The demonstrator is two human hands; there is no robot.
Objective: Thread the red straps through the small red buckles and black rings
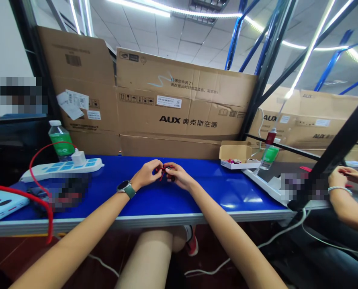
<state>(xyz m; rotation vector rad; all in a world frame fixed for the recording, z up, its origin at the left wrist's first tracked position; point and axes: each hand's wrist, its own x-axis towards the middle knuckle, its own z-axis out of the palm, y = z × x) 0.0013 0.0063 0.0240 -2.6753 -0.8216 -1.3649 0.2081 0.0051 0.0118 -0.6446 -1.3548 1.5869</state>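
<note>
Over the middle of the blue tabletop point(106, 204), both hands meet at a small dark red and black item point(164, 170), with a short red strand hanging below it. Its exact kind is too small to make out. My left hand point(147, 175), with a watch on the wrist, pinches it from the left between thumb and fingers. From the right, my right hand point(179, 176) is closed on its darker end. The fingers hide part of the item.
At left are a power strip point(34, 173) with a charger, a water bottle point(60, 140), a light-blue power bank point(7, 205) and a red cable point(50, 212). A small open box point(240, 163) stands back right. Cardboard point(185, 108) walls the rear. Another person's hands point(341, 176) are beyond the black post.
</note>
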